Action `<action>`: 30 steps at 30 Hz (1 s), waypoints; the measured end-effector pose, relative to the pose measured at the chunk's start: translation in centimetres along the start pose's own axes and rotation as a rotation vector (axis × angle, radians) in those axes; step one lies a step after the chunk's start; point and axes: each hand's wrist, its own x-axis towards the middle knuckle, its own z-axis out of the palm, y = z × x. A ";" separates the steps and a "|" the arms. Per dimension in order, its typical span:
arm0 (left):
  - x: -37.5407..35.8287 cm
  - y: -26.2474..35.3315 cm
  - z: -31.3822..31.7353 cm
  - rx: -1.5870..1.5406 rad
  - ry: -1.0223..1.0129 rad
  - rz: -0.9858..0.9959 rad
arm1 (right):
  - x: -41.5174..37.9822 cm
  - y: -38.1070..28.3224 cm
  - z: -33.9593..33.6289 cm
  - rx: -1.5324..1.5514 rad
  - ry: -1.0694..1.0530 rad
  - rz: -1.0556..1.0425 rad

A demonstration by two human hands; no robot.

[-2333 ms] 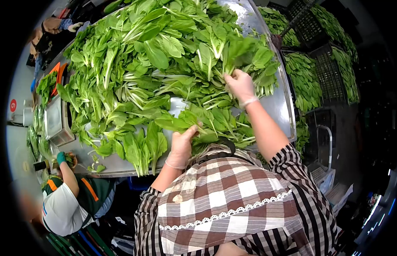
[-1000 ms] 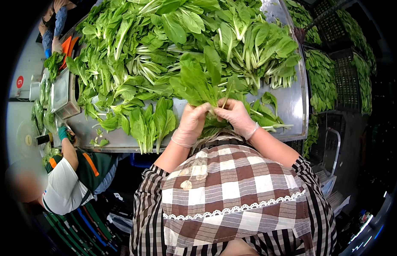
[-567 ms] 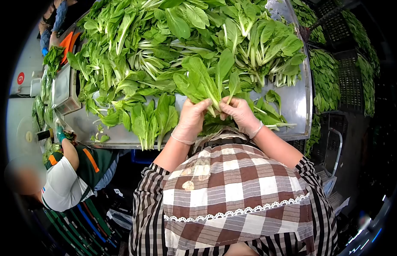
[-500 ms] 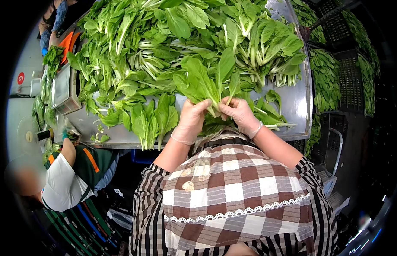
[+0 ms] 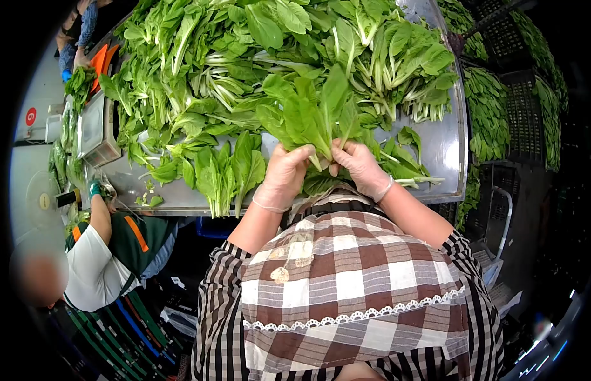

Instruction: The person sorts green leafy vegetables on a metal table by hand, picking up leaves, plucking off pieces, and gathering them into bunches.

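A small bunch of leafy greens [image 5: 308, 117], pale at the stem ends and resembling bok choy, stands leaves-up between my hands. My left hand [image 5: 285, 174], in a clear glove, pinches its base from the left. From the right, my right hand [image 5: 360, 166], gloved the same way, has its fingers closed on the stem ends. Just left of my left hand, trimmed greens [image 5: 222, 178] lie side by side at the table's front edge. Beyond both hands spreads a big heap of greens [image 5: 200, 76]. Loose leaves and stems [image 5: 407, 165] lie to the right of my right hand.
The metal table [image 5: 445, 143] has a raised right edge. At its left stands a scale [image 5: 97, 132]. A co-worker [image 5: 101, 260] works at the left, and another person's arms [image 5: 86, 32] show at the top left. Black crates [image 5: 523, 117] of greens line the right.
The bunch has shifted slightly and its leaves have spread, while both my hands stay at its base. At the left, the co-worker has moved a little.
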 end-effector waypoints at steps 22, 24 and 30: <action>-3.8 0.6 5.2 0.431 -0.027 0.323 | 0.1 -0.5 0.9 -0.422 0.228 -0.193; -4.4 1.1 4.7 0.505 0.004 0.311 | -0.7 -1.6 -0.2 -0.445 0.258 -0.131; -4.0 -0.9 -6.7 0.586 0.245 -0.022 | -3.7 -5.3 -6.8 -1.441 -0.027 -0.262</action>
